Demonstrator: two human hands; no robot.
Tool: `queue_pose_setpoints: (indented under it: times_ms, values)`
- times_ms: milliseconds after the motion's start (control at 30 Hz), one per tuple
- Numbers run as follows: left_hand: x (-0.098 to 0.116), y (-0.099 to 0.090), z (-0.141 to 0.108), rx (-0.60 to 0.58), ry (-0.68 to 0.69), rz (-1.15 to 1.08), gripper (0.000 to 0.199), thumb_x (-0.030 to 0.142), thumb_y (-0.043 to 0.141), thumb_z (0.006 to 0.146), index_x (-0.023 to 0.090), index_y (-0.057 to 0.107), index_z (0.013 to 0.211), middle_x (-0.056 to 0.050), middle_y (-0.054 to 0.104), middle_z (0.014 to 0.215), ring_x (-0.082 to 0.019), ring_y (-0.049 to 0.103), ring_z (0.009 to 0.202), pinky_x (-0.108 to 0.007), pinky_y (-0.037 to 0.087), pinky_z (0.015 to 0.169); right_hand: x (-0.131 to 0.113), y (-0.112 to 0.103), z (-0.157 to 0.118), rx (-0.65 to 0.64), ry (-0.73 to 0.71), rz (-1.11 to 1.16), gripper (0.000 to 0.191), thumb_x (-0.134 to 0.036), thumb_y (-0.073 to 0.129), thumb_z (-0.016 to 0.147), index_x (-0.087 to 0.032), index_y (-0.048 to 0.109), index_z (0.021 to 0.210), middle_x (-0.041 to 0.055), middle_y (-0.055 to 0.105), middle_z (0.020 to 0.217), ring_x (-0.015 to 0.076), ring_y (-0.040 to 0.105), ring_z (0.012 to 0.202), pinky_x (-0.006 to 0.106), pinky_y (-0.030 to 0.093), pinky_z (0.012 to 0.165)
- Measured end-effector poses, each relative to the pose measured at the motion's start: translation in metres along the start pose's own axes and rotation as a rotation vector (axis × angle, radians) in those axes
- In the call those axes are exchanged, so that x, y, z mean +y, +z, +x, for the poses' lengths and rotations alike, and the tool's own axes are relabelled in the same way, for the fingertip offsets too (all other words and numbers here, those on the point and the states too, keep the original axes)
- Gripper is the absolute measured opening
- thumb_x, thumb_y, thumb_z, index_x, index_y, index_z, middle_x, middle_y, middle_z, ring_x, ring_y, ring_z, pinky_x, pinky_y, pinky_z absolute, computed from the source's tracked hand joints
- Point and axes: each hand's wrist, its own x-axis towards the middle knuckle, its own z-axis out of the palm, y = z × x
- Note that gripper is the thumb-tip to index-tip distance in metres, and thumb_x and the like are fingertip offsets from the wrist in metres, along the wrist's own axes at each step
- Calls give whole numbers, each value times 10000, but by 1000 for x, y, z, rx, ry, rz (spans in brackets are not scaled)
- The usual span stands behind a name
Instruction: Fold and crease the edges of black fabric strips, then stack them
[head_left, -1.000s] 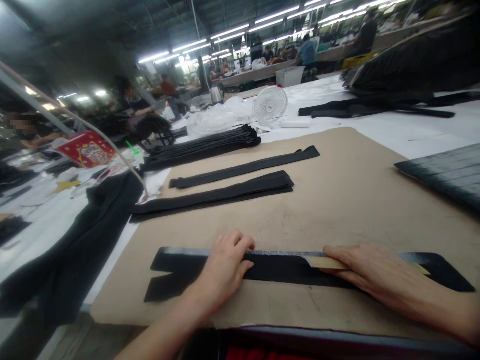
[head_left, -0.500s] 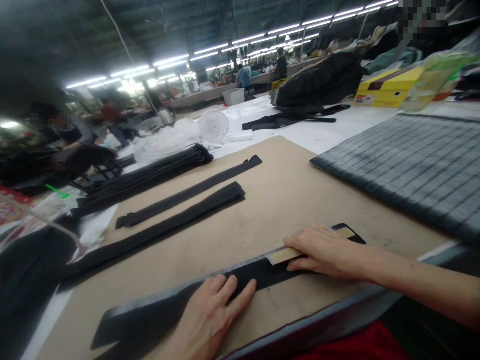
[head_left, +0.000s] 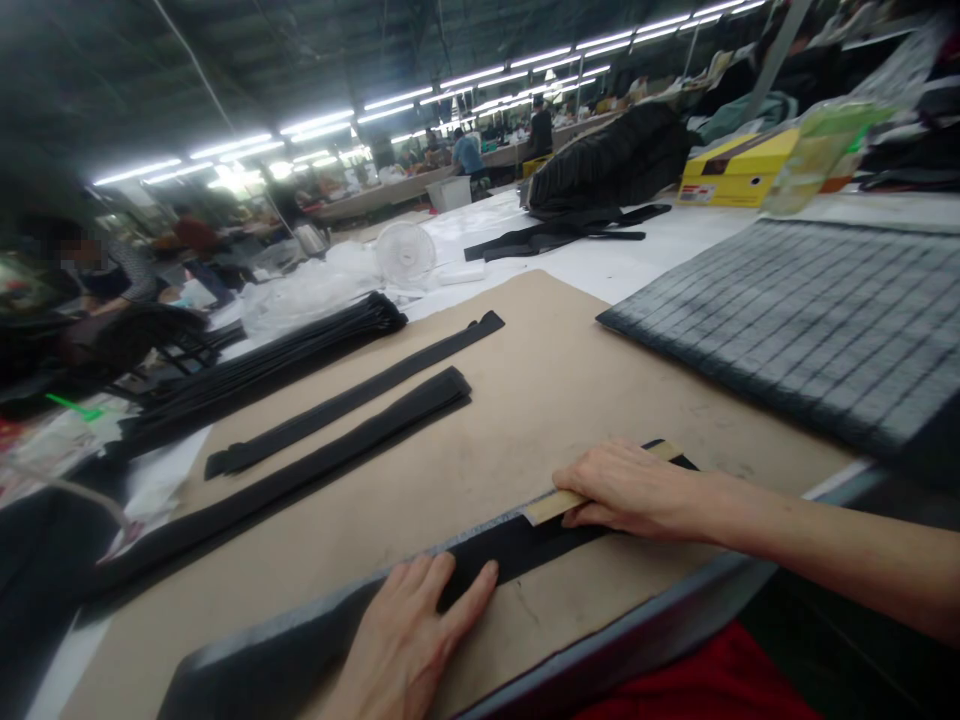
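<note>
- Now the left hand (head_left: 412, 620) lies flatter on the long black fabric strip (head_left: 506, 545) than a second ago, its thumb spread well away from the forefinger.
- The right hand (head_left: 626, 490) stays clamped on the flat pale-yellow bar (head_left: 550, 507), thumb and fingers along opposite edges; the bar lies over the strip.
- The strip lies near the front edge of the smooth brown board (head_left: 555, 390), its left end running toward the bottom of the view.
- The view has swung rightward, bringing in the yellow cardboard box (head_left: 739, 170) and more of the grey, dark-lined padded sheet (head_left: 795, 320).
- With both hands in contact, the strip seems pinned flat at two places.
</note>
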Motion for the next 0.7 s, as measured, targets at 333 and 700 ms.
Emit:
queue_pose_setpoints:
  times_ms: [333,700]
  values:
    - [9,12,19,263,59,-72,394,251,277,1008,205,606,1221,-26,681,1104,-173,583,957,-288,419,839,28,-2,-31,32,84,8,175,-359,672,884,-205,590,867,27,629,888,231,604,835,309,358,677]
    - [12,32,24,145,84,-3,727,714,534,813,326,441,1421,-50,649,1227,-240,620,1009,-316,496,798,75,-5,-60,37,209,23,197,-387,644,869,-196,600,849,44,631,874,237,598,842,304,356,673]
